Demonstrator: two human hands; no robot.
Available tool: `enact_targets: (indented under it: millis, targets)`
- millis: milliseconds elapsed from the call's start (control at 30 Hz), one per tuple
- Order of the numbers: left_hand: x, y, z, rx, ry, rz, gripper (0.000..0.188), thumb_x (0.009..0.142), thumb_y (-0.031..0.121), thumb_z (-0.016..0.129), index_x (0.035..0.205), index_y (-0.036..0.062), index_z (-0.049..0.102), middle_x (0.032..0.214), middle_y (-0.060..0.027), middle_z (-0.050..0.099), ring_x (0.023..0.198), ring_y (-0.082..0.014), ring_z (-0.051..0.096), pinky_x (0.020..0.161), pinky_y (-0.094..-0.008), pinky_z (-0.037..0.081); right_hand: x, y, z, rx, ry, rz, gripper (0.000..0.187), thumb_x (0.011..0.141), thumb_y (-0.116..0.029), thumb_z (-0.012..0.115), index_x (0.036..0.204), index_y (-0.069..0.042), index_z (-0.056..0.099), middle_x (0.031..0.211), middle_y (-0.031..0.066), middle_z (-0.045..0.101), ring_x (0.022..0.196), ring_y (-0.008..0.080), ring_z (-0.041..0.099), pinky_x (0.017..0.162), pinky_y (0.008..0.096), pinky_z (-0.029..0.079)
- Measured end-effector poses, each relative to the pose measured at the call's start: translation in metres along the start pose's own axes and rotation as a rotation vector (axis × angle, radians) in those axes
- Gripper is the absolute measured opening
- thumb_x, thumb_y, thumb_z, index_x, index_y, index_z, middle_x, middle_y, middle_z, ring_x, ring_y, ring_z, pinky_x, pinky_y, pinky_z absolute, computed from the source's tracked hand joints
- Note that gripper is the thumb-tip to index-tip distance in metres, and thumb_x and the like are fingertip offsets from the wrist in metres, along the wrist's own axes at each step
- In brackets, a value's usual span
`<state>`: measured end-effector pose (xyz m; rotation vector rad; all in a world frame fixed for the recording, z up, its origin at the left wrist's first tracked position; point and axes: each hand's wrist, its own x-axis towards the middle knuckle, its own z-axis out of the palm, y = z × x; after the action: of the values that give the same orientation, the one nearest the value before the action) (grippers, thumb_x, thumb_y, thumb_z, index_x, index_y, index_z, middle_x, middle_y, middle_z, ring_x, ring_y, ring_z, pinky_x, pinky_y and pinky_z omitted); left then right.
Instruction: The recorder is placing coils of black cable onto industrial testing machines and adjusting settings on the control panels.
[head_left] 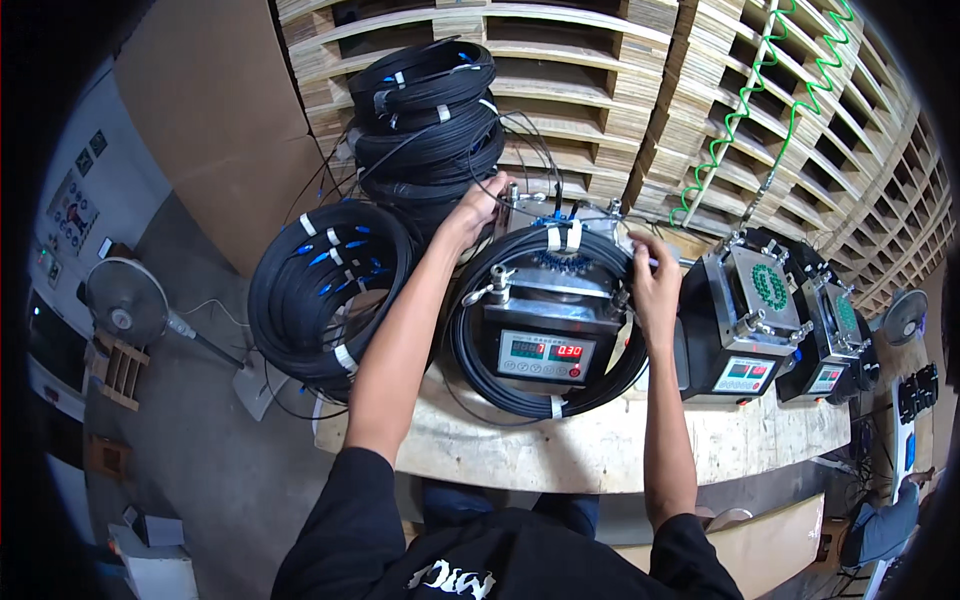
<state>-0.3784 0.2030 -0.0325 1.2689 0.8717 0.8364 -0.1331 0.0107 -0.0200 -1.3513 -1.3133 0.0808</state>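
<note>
A black cable coil (470, 365) hangs around a metal-topped bench machine (545, 318), leaning on its front. White ties bind it, and blue-tipped cable ends run up to the machine's top plate. My left hand (474, 212) is at the machine's back left corner, its fingers closed beside an upright metal post (513, 192); whatever they grip is hidden. Beside the coil's upper right edge is my right hand (655, 280), thumb and fingers bent together near something small and pale that I cannot make out. The machine's panel glows with red digits.
Black cable coils (425, 135) are stacked behind on the left, and another coil (330, 290) with blue connectors stands nearer. Two similar machines (750, 325) (830, 320) sit along the wooden table (700, 440). Pallets (580, 90) rise behind; a fan (125, 300) stands left. A person (890, 525) sits far right.
</note>
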Motion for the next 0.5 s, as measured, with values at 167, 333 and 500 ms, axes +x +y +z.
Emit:
enact_targets:
  millis: [167,333,500]
  targets:
    - [-0.124,0.004,0.014,0.387,0.552,0.605,0.025,0.102,0.023,0.06,0.11,0.001,0.067,0.095,-0.0083,0.064,0.082,-0.0187,0.061,0.076,-0.0349,0.049,-0.026,-0.015,-0.004,-0.02,0.188,-0.011,0.019,0.096,-0.006,0.059,0.112,-0.001,0.069,0.1,0.0121,0.062,0.084,0.0212,0.061,0.076,0.0322,0.05]
    - [-0.215,-0.024,0.044,0.779,0.721,0.843,0.01,0.093,0.012,0.067,0.099,0.0038,0.065,0.095,-0.0095,0.059,0.087,-0.0272,0.061,0.078,-0.0395,0.047,-0.071,-0.018,-0.028,-0.076,0.224,0.063,0.012,0.096,-0.005,0.061,0.106,0.001,0.064,0.076,0.0059,0.053,0.065,0.0116,0.045,0.06,0.0293,0.04]
    - [-0.237,-0.026,0.047,1.338,0.627,0.79,0.027,0.087,0.022,0.074,0.112,0.0111,0.069,0.099,-0.0043,0.059,0.09,-0.0217,0.055,0.077,-0.0375,0.042,-0.091,-0.021,-0.027,-0.004,0.097,0.15,0.014,0.097,-0.01,0.065,0.101,0.003,0.061,0.068,0.0037,0.05,0.06,0.0094,0.041,0.053,0.0281,0.036]
